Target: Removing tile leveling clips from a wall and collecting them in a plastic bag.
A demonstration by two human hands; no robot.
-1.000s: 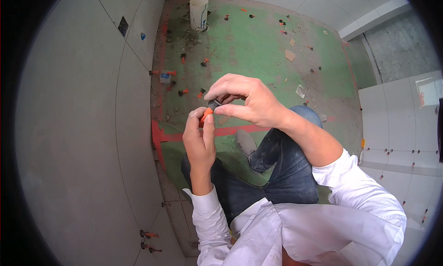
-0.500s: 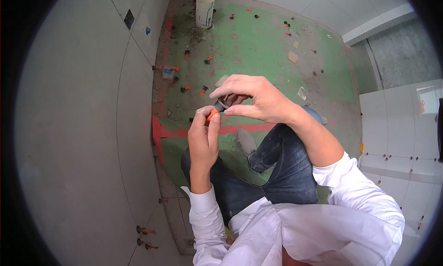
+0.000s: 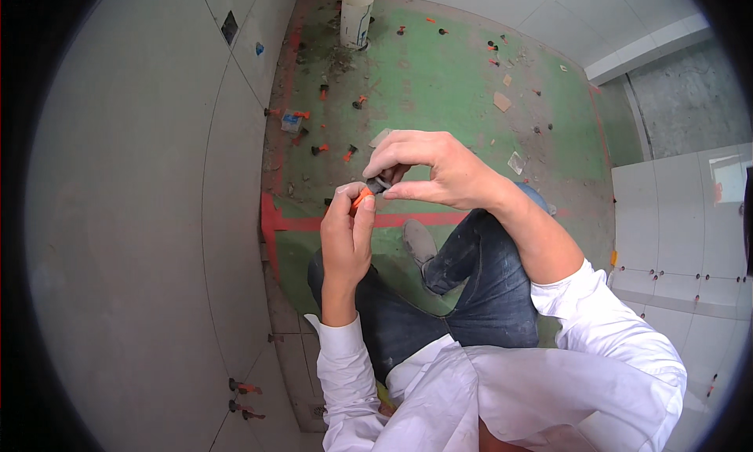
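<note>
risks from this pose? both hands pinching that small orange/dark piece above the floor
1. The small orange piece is held only by the tips of the left hand and right hand; a slip could drop it.
2. The green floor is strewn with similar orange and dark clips, so a dropped part may be hard to pick out.
3. The person crouches with hands in the air, unsupported; the fine grip could wobble.
</note>
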